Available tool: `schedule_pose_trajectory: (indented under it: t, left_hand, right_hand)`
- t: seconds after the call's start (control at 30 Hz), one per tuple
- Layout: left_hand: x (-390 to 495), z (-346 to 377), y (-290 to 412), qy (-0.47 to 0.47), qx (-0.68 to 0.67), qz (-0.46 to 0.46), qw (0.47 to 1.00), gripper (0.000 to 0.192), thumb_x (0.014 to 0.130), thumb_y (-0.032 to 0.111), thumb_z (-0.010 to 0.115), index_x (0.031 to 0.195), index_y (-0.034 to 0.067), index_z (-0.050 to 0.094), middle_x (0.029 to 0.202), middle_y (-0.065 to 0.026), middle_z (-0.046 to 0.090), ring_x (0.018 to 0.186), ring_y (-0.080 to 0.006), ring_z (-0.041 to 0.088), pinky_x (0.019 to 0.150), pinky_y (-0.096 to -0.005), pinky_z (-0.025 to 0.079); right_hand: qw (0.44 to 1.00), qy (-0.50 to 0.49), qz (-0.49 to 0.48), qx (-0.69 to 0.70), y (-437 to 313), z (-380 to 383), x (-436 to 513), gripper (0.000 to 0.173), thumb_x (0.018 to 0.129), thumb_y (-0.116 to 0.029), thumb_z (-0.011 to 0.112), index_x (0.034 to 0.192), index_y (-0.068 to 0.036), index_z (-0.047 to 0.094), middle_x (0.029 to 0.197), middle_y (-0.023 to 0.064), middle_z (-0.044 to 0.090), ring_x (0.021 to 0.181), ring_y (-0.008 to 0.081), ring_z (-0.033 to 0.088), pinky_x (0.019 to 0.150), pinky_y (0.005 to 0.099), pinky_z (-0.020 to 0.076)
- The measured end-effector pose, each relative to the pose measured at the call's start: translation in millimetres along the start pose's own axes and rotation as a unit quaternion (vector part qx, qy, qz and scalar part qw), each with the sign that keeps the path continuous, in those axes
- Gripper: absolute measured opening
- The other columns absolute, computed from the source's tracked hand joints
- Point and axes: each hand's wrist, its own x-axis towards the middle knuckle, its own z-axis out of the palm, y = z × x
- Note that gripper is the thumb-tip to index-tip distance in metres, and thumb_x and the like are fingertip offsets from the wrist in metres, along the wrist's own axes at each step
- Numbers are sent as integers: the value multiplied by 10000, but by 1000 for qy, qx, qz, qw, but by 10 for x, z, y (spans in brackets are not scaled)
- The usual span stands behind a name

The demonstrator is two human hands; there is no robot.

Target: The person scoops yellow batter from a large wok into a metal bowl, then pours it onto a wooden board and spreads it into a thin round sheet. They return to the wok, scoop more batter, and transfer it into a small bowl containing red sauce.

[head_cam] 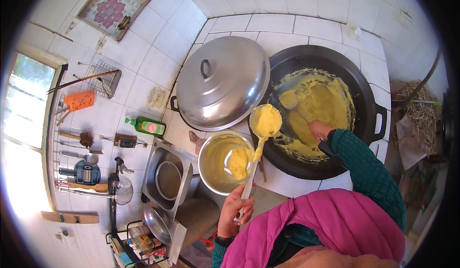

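My left hand grips the handle of a ladle, whose bowl is heaped with thick yellow batter. Some batter runs down over the ladle's neck. The ladle is held between a steel pot, with a yellow lump and smears inside, and a large black wok. In my right hand is a long-handled spatula, its dark grip end showing below the wrist. The spatula's head, coated yellow, is in the wok. Yellow mush spreads over the wok's bottom and up its sides.
A domed metal lid rests left of the wok on the white tiled stove top. Farther left are a green detergent bottle and a steel sink holding a basin. Utensils, including a strainer, hang on the wall.
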Motion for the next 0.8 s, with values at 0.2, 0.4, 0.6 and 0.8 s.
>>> schedule_pose_trajectory:
  t: [0.2,0.4,0.6,0.8]
  left_hand:
    - [43,185,-107,21,5,3,1000,495,896,14,498,1385,-37,438,637,-43,450,366,-113,405,351,-225,319]
    - [-128,317,-163,22,8,-2,1000,490,902,15,504,1388,-16,443,635,-37,441,370,-113,390,349,-229,297]
    - [-145,237,-208,19,32,3,999,486,892,17,508,1375,-15,460,627,-42,447,371,-119,399,357,-233,315]
    - [-57,214,-190,-1,36,-1,999,499,893,23,507,1386,-25,442,627,-48,452,372,-127,408,369,-234,334]
  right_hand:
    - [994,20,-92,53,-105,62,360,444,1015,-320,461,733,6,564,527,145,526,396,287,519,391,446,365]
    - [989,36,-132,50,-159,-94,701,364,1016,-286,455,798,-18,568,534,131,510,397,271,499,384,437,356]
    - [947,-215,-186,152,843,-550,325,294,965,-310,581,817,-58,552,561,131,489,394,247,467,382,415,380]
    - [982,-129,-97,-98,1068,-532,267,275,877,-165,557,626,-61,601,552,129,565,477,272,552,446,428,422]
